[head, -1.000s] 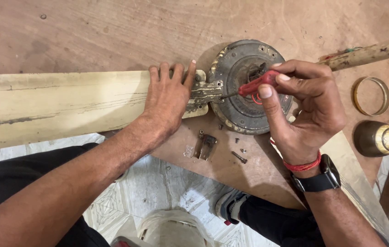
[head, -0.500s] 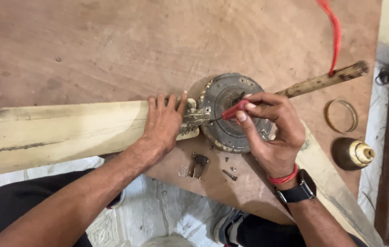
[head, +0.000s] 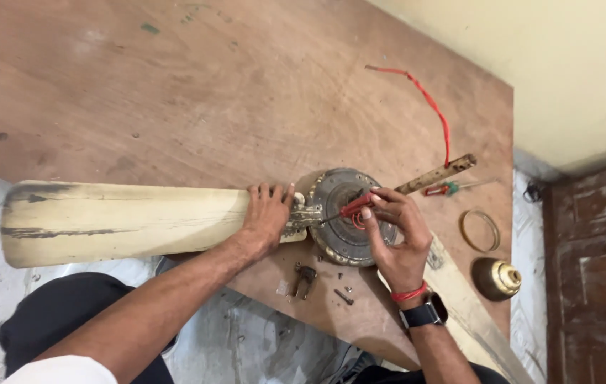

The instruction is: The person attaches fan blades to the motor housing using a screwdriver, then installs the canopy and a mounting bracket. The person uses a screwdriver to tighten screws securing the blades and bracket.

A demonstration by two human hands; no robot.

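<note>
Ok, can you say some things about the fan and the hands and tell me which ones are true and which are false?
1. The left hand presses flat on the pale fan blade. True.
2. The right hand holds a blue hammer. False: it holds a red-handled screwdriver over the round fan motor.
3. A brass-coloured ring lies on the wooden board, right of the motor. True.
4. The red wire is wrapped around the left wrist. False: it lies loose on the board.
5. The right wrist wears a dark watch. True.
</note>
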